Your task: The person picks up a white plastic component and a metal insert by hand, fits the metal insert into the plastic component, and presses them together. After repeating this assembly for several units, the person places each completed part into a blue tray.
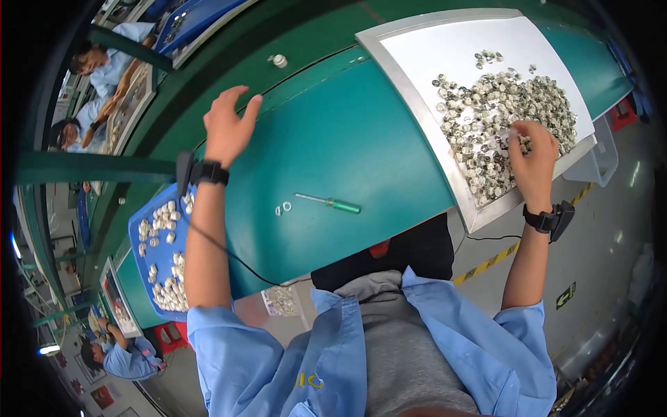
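Our left hand (pixel 229 132) hung open at ten o'clock, while at two o'clock our right hand (pixel 535 154) pinched a small pale piece (pixel 512 132) at the heap of parts (pixel 497 97), which the tray's raised rim (pixel 474 218) presumably kept from scattering.

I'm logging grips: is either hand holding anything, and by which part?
The left hand is empty. The right hand seems to pinch a small pale piece over the heap of small parts; where it's gripped cannot be made out.
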`<state>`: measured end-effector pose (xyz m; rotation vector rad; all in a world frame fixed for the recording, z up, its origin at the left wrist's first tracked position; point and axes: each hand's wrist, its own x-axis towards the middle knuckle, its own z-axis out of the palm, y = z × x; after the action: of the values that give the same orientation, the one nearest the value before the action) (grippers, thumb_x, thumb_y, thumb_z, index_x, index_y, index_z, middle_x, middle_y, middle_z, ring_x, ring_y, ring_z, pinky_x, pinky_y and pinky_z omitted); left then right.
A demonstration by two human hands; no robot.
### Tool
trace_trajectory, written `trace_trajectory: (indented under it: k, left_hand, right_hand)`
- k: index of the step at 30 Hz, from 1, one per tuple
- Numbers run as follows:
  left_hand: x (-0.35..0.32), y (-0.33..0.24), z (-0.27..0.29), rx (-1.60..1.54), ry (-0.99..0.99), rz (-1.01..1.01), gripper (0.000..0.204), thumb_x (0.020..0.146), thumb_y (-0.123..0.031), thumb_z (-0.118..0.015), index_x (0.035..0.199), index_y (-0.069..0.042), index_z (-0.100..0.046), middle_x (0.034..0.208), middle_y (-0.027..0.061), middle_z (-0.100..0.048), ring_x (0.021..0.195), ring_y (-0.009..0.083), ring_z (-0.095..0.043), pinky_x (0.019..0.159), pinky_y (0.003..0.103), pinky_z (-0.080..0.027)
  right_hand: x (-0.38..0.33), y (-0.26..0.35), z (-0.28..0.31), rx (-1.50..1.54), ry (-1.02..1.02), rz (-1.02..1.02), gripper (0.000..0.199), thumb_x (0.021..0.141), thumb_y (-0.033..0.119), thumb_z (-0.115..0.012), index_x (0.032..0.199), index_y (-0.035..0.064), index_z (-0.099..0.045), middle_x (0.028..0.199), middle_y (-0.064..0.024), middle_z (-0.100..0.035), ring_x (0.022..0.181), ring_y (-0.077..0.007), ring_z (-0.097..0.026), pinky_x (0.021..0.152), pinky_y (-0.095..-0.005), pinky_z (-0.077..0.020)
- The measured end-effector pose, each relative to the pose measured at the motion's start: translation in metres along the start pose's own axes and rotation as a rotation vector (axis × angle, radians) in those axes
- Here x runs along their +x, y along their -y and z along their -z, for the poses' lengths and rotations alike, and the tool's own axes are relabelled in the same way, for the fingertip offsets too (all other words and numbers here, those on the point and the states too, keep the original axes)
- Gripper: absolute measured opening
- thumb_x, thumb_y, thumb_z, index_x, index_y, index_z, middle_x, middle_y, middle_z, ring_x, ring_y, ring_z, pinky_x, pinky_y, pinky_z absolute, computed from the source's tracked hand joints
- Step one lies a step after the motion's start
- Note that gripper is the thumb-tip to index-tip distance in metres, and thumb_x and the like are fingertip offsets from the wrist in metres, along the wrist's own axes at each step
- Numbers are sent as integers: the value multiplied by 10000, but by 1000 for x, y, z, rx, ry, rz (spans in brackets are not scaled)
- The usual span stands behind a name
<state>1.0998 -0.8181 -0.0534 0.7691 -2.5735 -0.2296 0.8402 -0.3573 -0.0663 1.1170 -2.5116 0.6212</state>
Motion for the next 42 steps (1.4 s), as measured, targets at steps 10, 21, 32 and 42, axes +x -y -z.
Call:
trace_trajectory:
  k: [10,21,32,42]
  left_hand:
    - [-255,-177,98,-1381,316,370,283,1004,-109,-611,1259,11,-591,1103,111,-710,1018,181,-669,911,319,-523]
    - [-374,-179,124,-1910,-283,609,259,981,-5,-583,1233,49,-560,1151,169,-686,1048,214,-666,931,351,-521]
    - [-424,-158,145,-1600,-436,522,182,949,-31,-599,1105,63,-594,1030,128,-666,959,137,-630,889,284,-489]
    - [-377,-149,91,-1195,-607,354,239,859,-33,-704,1071,33,-616,1016,139,-633,913,222,-591,776,335,-482]
  right_hand:
    - [-89,203,28,1449,198,175,206,842,-68,-676,1044,-27,-672,1073,-179,-700,1000,-251,-644,896,-387,-497]
    - [-158,323,1,1592,246,579,235,801,-48,-731,1021,19,-682,1014,-162,-750,967,-294,-710,849,-403,-479]
    - [-167,359,25,1477,315,875,248,790,3,-760,1030,32,-710,1002,-129,-753,851,-239,-699,831,-391,-459]
    - [-161,333,-9,1691,665,282,162,864,29,-734,1017,-12,-697,946,-125,-740,792,-212,-648,824,-371,-454]
